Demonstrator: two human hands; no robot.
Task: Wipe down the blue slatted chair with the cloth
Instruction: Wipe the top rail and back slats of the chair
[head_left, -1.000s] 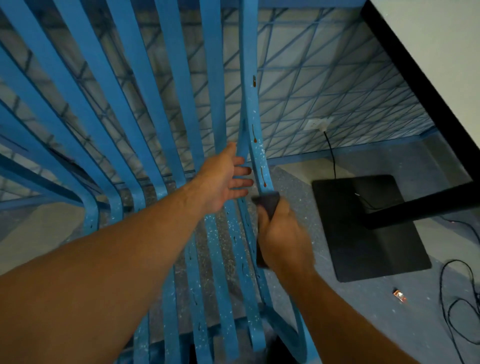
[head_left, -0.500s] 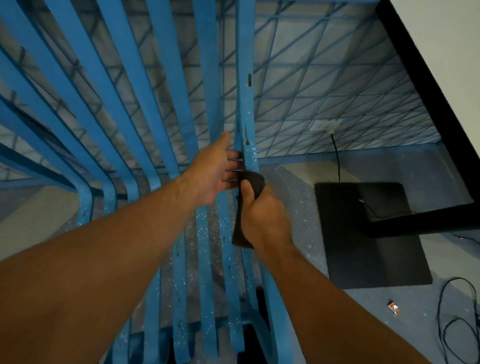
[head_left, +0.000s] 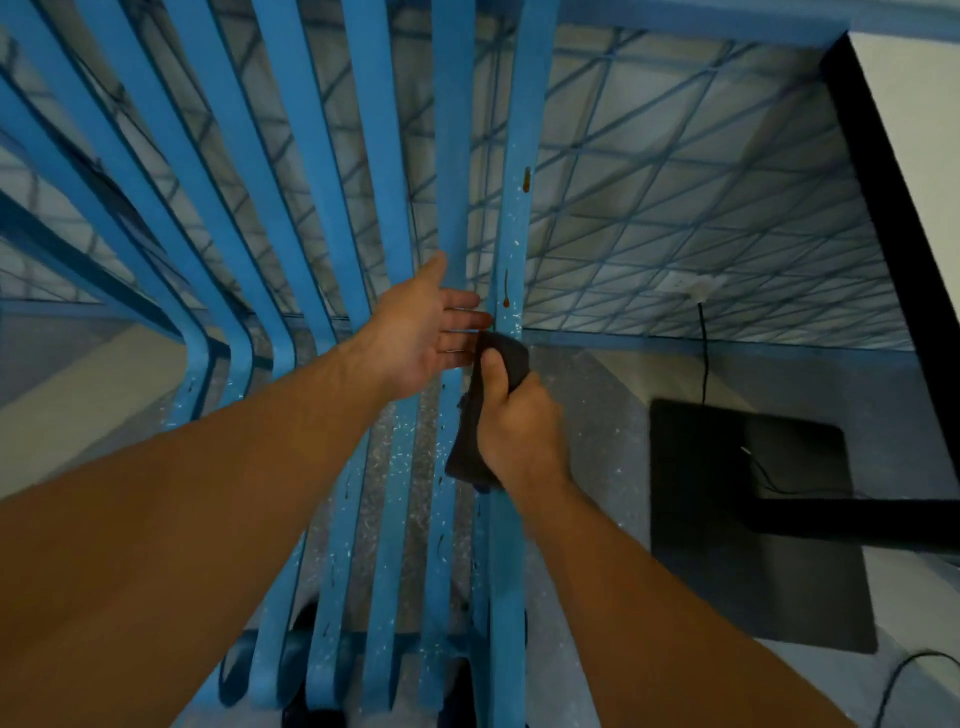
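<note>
Right now my right hand (head_left: 519, 426) curls tightly round the dark cloth (head_left: 467, 449), holding it against the rightmost slat (head_left: 522, 104) of the blue slatted chair (head_left: 306, 156), which fills my view; my left hand (head_left: 421, 338) lies open, fingers straight across the neighbouring slat, just below a brown drip (head_left: 506, 288)

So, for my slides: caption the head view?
Right hand grips dark cloth against blue chair slat; left hand rests alongside.
</note>
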